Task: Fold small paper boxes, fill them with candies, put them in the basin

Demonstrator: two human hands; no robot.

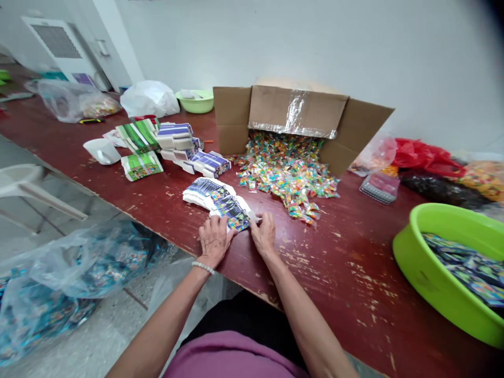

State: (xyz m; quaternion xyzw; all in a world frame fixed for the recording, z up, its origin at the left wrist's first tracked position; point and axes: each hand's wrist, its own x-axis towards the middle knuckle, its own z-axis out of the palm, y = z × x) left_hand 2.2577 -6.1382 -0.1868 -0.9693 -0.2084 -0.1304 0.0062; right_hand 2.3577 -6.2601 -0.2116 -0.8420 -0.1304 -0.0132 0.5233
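Observation:
In front of me, fanned flat printed boxes (229, 207) with white edges lie on the red-brown table (315, 283). My left hand (213, 239) grips the near left edge of the top box, thumb on its dark blue and green face. At the same box's right end, my right hand (264, 234) pinches a white flap between thumb and fingers. Beyond my hands, many small clear packets of colourful candy (283, 176) spill from an open cardboard carton (232, 121) lying on its side.
Bundles of green boxes (142, 165) and purple boxes (212, 164) lie at left beside a white mug (102, 151). A lime-green tub (429, 278) holding dark printed packs stands at right. Behind it are a small plastic basket (380, 187) and red bags (427, 156).

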